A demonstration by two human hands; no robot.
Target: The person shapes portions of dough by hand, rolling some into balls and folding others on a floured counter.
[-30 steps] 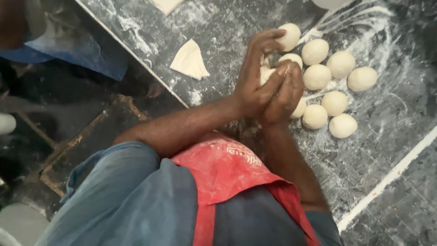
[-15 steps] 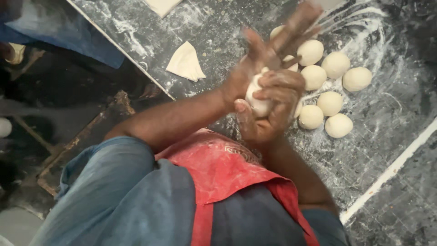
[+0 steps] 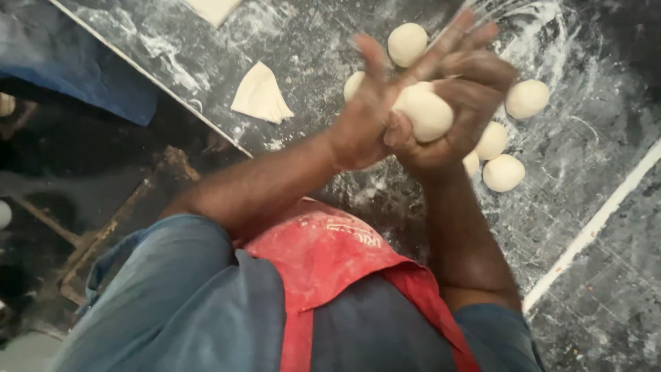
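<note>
The round, pale ball of raw dough [image 3: 425, 111] sits between your 2 palms, raised above the dark, flour-dusted stone counter [image 3: 323, 48]. Your right hand [image 3: 458, 114] cups it from below and from the right, its fingers [image 3: 482, 69] curled over the top of the ball. Your left hand [image 3: 382, 103] presses flat against the ball's left side, its fingers [image 3: 451, 38] stretched out straight and slightly spread, pointing up and away from you; they are blurred.

Behind and beside your hands, more pale dough balls rest on the counter: 1 at the top [image 3: 407, 43], 1 partly hidden behind your left hand [image 3: 354, 84], 1 to the right [image 3: 527, 98], and 3 close together under your right wrist [image 3: 503, 172]. None of them touches the ball you hold.

Further left on the counter lies a thin, folded, triangular sheet of pale dough [image 3: 259, 94], near the counter's white edge strip [image 3: 165, 86]. Another flat pale piece [image 3: 213, 8] shows at the top border, cut off by the frame. A blue cloth [image 3: 76, 76] hangs below the counter edge at the left. You wear a red apron [image 3: 330, 255] over a blue-grey shirt [image 3: 172, 303].
</note>
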